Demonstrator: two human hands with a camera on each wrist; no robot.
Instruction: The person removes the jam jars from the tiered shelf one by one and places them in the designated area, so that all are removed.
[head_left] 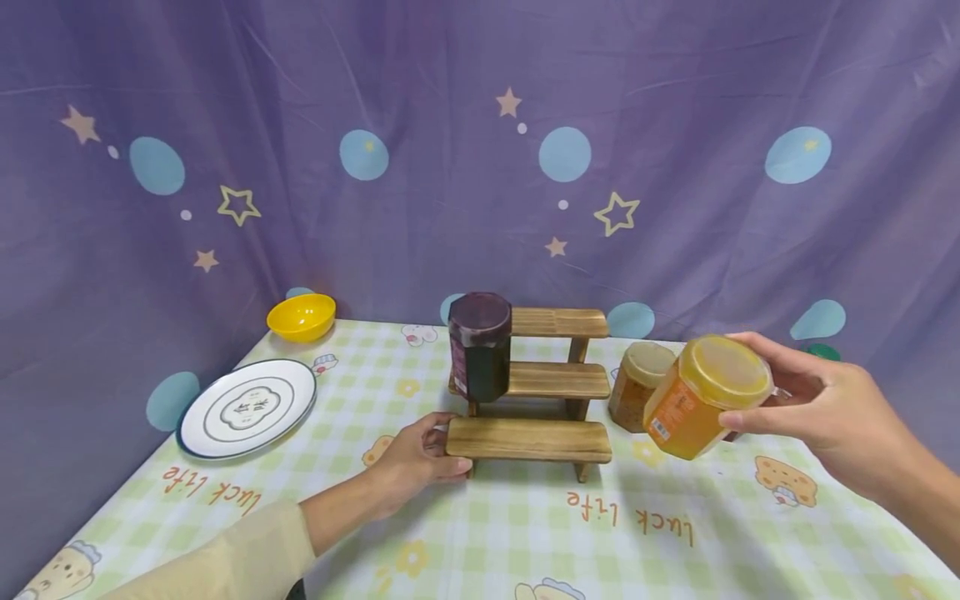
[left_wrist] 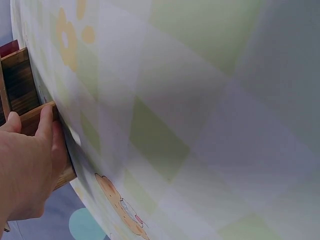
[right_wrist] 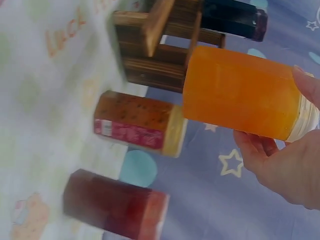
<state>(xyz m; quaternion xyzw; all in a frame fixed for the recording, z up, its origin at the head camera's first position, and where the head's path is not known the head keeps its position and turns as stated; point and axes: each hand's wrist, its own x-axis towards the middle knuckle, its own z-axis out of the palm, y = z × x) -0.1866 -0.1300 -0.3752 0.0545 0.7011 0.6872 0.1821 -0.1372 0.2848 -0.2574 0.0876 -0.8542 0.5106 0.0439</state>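
Mind the three-tier wooden rack (head_left: 532, 437) most: your left hand (head_left: 411, 457) grips the left end of its lowest tier, and I judge that an uneven tug or shove there could slide or tip the whole stand. The dark purple-lidded jar (head_left: 483, 358) would suffer first, since it appears to stand upright on the middle tier, at the left end and close to the front edge.

Your other risk is the hexagonal amber jar (head_left: 693, 408), tilted in the air to the right of the rack, its base angled toward it. Your right hand (head_left: 832, 408) holds it only around the lidded end, so a weak pinch or a slick wall could let the heavy body swing or drop. Carried too low, it might also knock the cream-lidded speckled jar (right_wrist: 132, 120) standing on the tablecloth (head_left: 510, 542), or the red jar (right_wrist: 107, 202) beside that one.

As for your fingers, the right thumb (head_left: 746, 419) presses the amber jar's near side just below the lid, while the others reach round the far side, partly hidden; most of the body extends beyond them, unsupported. I cannot tell how firmly you squeeze. Your left fingers and thumb close around the tier's end.
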